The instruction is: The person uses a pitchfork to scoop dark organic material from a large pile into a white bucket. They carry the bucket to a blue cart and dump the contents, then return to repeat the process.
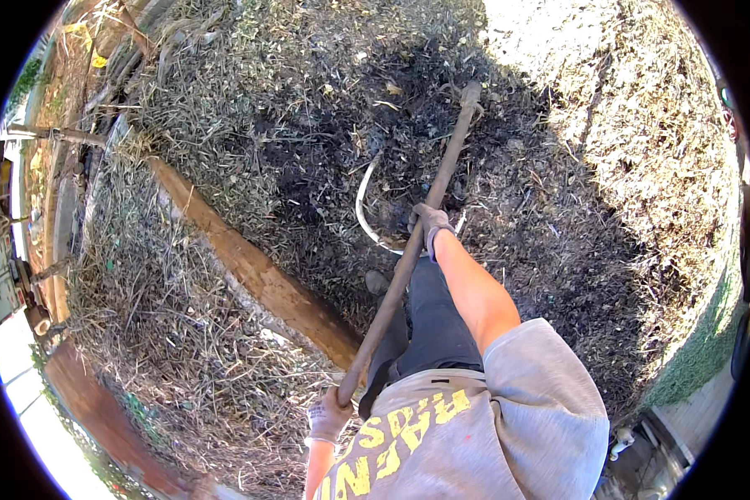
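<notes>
Pole [389, 305] gripped in left hand [330, 417] at near end, in right hand [432, 223] midway, probably spaced for leverage; slanting forward past white hoop [361, 210] over dark straw [304, 187], contact unclear.

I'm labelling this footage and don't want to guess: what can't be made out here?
All in the head view:
Wooden pole: near end hidden by the left hand; far end too small for detail.
White curved strip: partly behind the pole and right forearm; whether it closes is unclear.
Left forearm: cut off by the lower edge.
Small pale thing at lower right: too small to identify.
</notes>
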Demonstrator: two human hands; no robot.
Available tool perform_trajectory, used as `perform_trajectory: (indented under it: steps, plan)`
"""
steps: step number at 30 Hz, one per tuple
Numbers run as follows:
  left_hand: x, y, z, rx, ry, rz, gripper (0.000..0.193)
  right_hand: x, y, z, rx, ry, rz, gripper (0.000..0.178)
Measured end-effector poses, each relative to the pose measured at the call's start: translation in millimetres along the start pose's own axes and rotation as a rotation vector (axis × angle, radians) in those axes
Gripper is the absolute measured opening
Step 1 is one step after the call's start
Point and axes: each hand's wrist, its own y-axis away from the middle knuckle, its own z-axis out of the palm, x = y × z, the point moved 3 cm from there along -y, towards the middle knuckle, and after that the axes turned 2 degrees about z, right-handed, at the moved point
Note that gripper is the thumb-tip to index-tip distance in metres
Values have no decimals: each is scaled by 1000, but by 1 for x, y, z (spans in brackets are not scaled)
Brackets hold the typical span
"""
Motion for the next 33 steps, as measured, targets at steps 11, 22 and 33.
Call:
perform_trajectory:
  steps: [11,22,33]
  plan:
    - [-155,135,62,-109,142,-86,48,164,145,-22,-17,36,3,11]
    - [-318,230,72,200,-37,-212,36,310,257,-18,-138,9,166,19]
    - [-364,253,24,308,-141,-278,32,340,293,-12,-372,-161,301,14]
